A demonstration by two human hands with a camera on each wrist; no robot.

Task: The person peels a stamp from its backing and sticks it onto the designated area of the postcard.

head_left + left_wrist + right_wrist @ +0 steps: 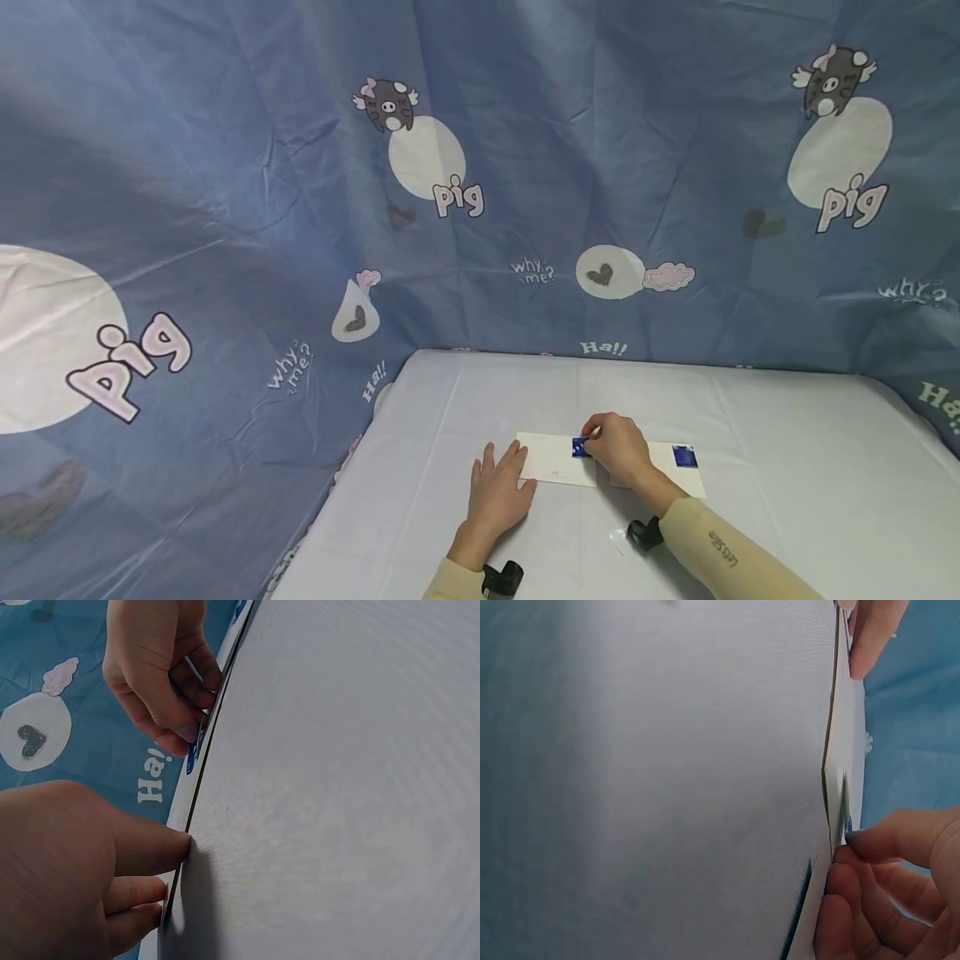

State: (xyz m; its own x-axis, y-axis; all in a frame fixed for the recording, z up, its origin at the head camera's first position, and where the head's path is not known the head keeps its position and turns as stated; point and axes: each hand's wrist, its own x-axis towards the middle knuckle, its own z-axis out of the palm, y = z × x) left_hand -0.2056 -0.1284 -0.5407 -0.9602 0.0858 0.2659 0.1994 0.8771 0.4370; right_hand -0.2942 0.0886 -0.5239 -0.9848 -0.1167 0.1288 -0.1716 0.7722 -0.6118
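Observation:
A white envelope lies flat on the table with a blue stamp at its upper right corner. My right hand pinches that stamp between thumb and fingertips, and its other fingers are curled beneath. My left hand has its fingers spread and rests on the envelope's left end, the thumb at the near edge in the left wrist view. Partly under my right hand, a second white envelope carries another blue stamp at its upper right corner.
A small clear piece of film lies on the white-covered table, near my right wrist. A blue printed curtain hangs behind the table and along its left side.

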